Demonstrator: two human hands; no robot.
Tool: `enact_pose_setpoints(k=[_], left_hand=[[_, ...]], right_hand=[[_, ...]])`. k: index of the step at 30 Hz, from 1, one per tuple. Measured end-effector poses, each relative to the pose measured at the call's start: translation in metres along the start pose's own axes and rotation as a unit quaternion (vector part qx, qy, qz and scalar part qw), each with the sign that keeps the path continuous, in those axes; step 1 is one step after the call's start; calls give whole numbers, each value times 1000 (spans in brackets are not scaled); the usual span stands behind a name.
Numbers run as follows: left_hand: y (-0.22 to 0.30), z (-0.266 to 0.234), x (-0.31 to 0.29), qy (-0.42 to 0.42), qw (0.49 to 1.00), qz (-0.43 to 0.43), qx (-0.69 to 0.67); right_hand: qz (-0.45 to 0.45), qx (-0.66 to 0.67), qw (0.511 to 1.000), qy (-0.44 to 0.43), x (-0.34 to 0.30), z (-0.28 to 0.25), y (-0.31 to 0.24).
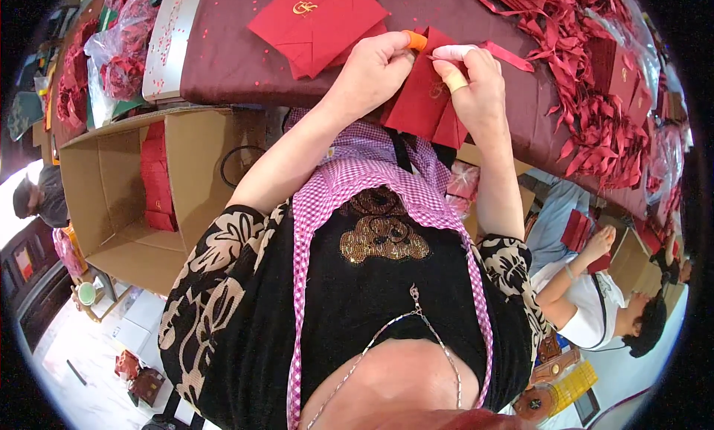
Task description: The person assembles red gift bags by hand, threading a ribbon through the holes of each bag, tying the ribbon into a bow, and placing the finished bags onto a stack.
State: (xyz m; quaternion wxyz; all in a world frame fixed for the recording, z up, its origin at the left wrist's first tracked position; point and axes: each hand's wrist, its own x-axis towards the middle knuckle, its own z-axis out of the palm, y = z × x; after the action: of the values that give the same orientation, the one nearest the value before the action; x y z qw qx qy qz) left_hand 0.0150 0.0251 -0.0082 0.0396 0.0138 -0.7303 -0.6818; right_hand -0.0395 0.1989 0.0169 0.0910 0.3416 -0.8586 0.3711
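A red paper gift bag [418,99] with a gold emblem hangs at the near table edge between my two hands. My left hand [378,71] is closed at its top edge, an orange cover on one finger. My right hand [480,86] pinches the same top edge from the other side, with a white cover on one finger and a yellow one on the thumb. A red ribbon [509,56] stretches out to the right behind my right hand. What the fingertips pinch is partly hidden. Flat red paper bags [320,30] lie overlapping just left of my hands.
Red ribbons [595,143] heap along the table's right side. The tablecloth [227,65] is dark red. An open cardboard box [111,184] holding red bags [155,177] stands below at left. At right a co-worker [587,303] in a white shirt handles red pieces.
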Motion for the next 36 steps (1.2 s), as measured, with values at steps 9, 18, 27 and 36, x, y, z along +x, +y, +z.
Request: enact_pose_setpoints(k=[9, 18, 27, 36], left_hand=[[9, 3, 0, 0, 995, 22, 101], [15, -3, 3, -45, 983, 95, 148], [9, 1, -1, -30, 997, 74, 7], [18, -21, 10, 116, 978, -23, -172]], right_hand=[[47, 81, 995, 45, -3, 3, -1], [134, 343, 928, -48, 0, -16, 11], [25, 209, 967, -142, 18, -33, 14], [23, 226, 963, -145, 9, -49, 27]])
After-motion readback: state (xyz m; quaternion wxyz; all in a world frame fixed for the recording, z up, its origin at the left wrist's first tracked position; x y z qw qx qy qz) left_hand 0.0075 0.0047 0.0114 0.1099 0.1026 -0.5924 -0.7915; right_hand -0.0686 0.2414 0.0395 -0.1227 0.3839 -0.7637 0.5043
